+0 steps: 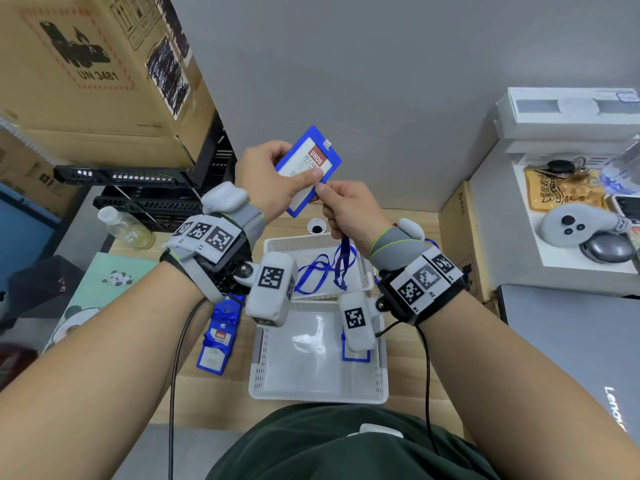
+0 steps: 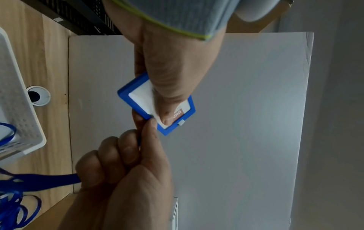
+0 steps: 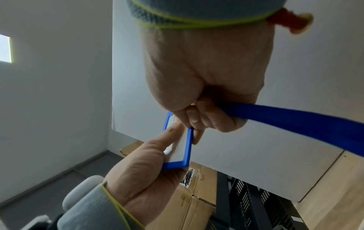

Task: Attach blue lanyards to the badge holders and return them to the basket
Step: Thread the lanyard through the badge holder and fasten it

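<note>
My left hand (image 1: 273,178) holds a blue-framed badge holder (image 1: 308,157) up in front of the wall, thumb across its clear face. In the left wrist view the same badge holder (image 2: 138,95) sits under the thumb of the left hand (image 2: 169,80). My right hand (image 1: 349,209) grips a blue lanyard (image 1: 343,258) and pinches its end against the holder's edge. The lanyard (image 3: 307,118) trails from the right hand (image 3: 204,115) beside the badge holder (image 3: 186,155). The strap hangs down into a small white basket (image 1: 277,242). A larger white basket (image 1: 318,393) sits nearer me.
Finished badge holders with lanyards (image 1: 216,337) lie on the desk left of the big basket; another holder (image 1: 356,356) lies inside it. Cardboard boxes (image 1: 86,64), a black crate (image 1: 156,188), a clear bottle (image 1: 124,226) and a laptop (image 1: 588,358) surround the work area.
</note>
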`<action>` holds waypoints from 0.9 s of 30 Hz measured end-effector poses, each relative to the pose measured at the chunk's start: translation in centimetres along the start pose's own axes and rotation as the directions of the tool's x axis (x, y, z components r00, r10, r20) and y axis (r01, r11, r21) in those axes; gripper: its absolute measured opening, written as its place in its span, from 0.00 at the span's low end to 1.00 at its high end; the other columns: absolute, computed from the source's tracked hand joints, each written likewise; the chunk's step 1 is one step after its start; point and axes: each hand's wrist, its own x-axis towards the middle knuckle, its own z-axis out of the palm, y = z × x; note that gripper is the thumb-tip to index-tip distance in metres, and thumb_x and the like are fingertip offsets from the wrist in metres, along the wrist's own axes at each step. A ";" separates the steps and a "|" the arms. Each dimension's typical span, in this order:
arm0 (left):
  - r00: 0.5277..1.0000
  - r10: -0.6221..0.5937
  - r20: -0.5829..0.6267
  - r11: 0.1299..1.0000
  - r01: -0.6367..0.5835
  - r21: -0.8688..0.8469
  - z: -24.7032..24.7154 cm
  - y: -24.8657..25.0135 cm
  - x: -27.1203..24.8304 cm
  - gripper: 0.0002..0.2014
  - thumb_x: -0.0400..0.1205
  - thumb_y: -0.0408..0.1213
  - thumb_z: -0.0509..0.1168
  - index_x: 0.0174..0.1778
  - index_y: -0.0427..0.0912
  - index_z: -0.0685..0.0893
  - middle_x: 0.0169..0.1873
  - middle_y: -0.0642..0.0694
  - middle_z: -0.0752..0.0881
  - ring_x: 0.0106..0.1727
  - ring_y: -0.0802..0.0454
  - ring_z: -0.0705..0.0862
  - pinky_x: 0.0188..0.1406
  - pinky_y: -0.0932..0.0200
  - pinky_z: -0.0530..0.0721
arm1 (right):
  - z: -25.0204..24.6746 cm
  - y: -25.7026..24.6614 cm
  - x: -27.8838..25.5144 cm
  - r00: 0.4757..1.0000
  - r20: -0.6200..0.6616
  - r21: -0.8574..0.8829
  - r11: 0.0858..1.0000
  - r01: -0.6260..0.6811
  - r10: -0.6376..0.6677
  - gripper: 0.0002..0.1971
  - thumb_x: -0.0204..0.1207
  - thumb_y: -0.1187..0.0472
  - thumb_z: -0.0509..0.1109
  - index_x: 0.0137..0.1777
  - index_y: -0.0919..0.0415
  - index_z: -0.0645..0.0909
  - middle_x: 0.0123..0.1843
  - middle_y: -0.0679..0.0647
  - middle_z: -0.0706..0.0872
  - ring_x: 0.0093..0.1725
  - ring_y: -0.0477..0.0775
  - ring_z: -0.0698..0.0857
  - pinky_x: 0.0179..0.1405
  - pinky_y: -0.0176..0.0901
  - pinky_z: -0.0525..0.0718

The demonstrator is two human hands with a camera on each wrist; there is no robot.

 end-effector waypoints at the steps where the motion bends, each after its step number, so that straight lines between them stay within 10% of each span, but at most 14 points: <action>1: 0.999 -0.009 -0.039 1.000 0.010 0.002 0.0 -0.1 0.1 0.19 0.64 0.56 0.81 0.43 0.51 0.87 0.37 0.56 0.90 0.39 0.58 0.89 0.42 0.47 0.89 | 0.1 0.0 0.0 1.000 0.012 -0.022 1.000 0.000 0.000 0.17 0.88 0.55 0.57 0.50 0.64 0.84 0.26 0.49 0.67 0.24 0.48 0.64 0.23 0.40 0.67; 6: 0.992 0.015 -0.124 0.994 -0.001 0.113 -0.1 -0.1 0.4 0.20 0.59 0.56 0.83 0.40 0.54 0.85 0.33 0.60 0.87 0.35 0.64 0.86 0.36 0.61 0.84 | 0.7 0.0 -0.5 0.992 0.129 -0.103 0.995 0.006 0.007 0.17 0.88 0.57 0.55 0.47 0.60 0.84 0.26 0.50 0.66 0.25 0.49 0.64 0.23 0.39 0.67; 13: 0.958 0.114 0.262 0.851 -0.230 0.473 -0.5 -0.1 0.0 0.12 0.67 0.45 0.79 0.45 0.49 0.91 0.33 0.48 0.88 0.38 0.48 0.84 0.38 0.59 0.80 | -0.6 -1.4 -0.8 0.986 0.161 -0.021 0.999 0.039 -0.035 0.17 0.88 0.57 0.58 0.38 0.59 0.80 0.18 0.45 0.66 0.19 0.46 0.60 0.19 0.35 0.60; 27: 0.848 0.125 0.514 0.858 -0.353 0.374 -0.2 0.6 -1.2 0.34 0.55 0.50 0.85 0.40 0.47 0.66 0.31 0.48 0.80 0.32 0.48 0.73 0.28 0.52 0.75 | -4.9 -2.2 0.5 0.979 0.101 -0.567 0.799 0.202 -0.176 0.06 0.74 0.54 0.77 0.43 0.56 0.89 0.34 0.50 0.87 0.37 0.48 0.84 0.40 0.41 0.82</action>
